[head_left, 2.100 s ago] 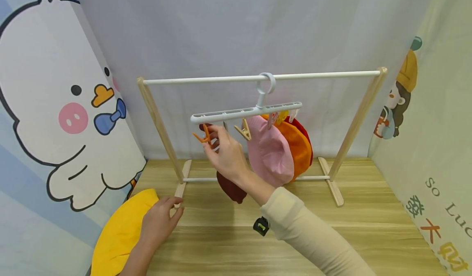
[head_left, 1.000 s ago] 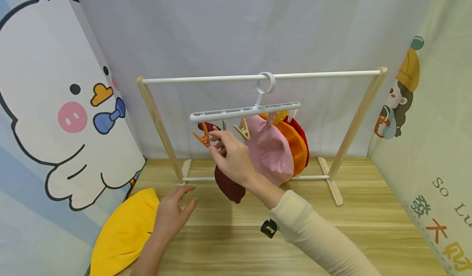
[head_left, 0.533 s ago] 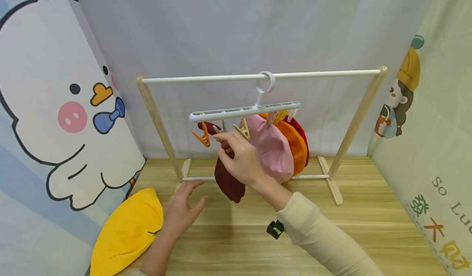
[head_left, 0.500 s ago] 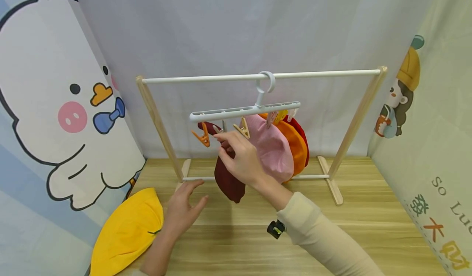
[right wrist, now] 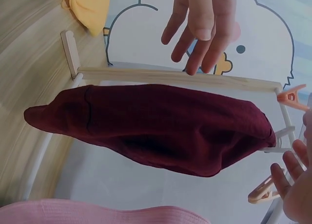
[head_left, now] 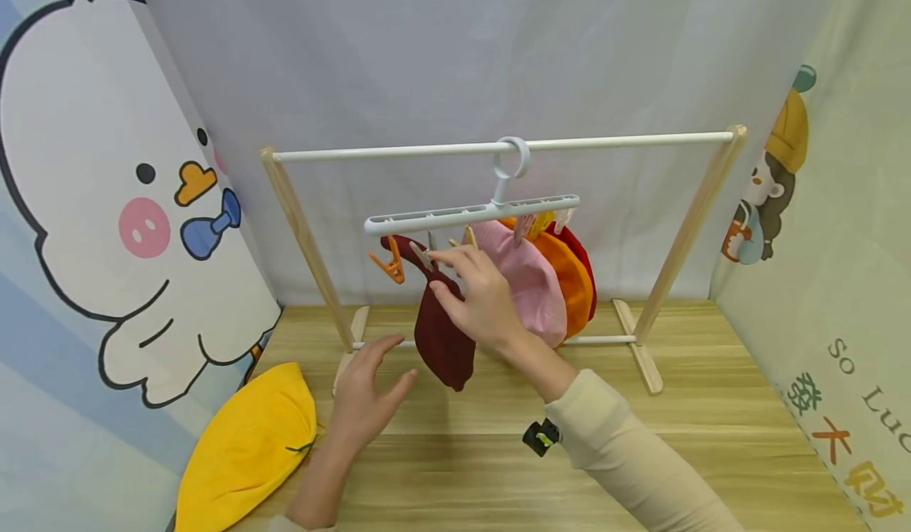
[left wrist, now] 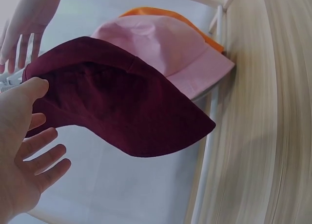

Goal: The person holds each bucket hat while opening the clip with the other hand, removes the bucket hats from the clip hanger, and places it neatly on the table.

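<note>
A maroon bucket hat (head_left: pixel 444 334) hangs by its edge from a grey clothespin (head_left: pixel 421 255) under the white hanger (head_left: pixel 441 218). My right hand (head_left: pixel 480 299) is just right of that clothespin, its fingers loosely bent and apart; in the right wrist view the fingers (right wrist: pixel 290 170) hold nothing. Below and left of the hat, my left hand (head_left: pixel 366 398) is spread with nothing in it. In the left wrist view the left thumb overlaps the hat's edge; whether it touches cannot be told. An orange clothespin (head_left: pixel 391 263) and a tan clothespin (head_left: pixel 470 236) hang on either side.
Pink (head_left: pixel 530 287), orange (head_left: pixel 575 291) and red (head_left: pixel 585 259) hats hang clipped on the hanger's right half. The hanger hooks over the white rod (head_left: pixel 619 143) of a wooden rack. A yellow hat (head_left: pixel 245 445) lies at left on the wooden table (head_left: pixel 712 453).
My right hand has shifted right and slightly down, from beside the orange clothespin to past the grey one. My left hand has moved right, away from the yellow hat. The maroon hat stays hanging.
</note>
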A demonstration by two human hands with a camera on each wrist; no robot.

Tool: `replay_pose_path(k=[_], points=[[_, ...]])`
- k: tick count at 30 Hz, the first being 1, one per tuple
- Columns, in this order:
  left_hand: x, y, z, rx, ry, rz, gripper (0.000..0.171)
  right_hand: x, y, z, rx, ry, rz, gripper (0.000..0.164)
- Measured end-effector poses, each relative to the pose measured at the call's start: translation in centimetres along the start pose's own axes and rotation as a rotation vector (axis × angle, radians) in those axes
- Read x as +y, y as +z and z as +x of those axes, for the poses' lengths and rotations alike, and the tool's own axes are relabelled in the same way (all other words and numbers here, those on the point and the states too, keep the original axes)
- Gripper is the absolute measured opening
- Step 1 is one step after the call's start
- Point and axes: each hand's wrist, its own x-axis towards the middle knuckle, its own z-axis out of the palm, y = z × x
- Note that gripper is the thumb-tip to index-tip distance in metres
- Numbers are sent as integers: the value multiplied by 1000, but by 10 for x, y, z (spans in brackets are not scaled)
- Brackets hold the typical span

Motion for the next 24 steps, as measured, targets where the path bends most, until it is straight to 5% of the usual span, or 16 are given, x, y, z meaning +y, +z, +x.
replay_pose_path(k=[8,24], points=[[9,6,5,34,-30,3,56,5,-3,-1,3,15,-14,33],[28,23,13,-1,-159,-22,66,16,-8,0,32,124,7,37]])
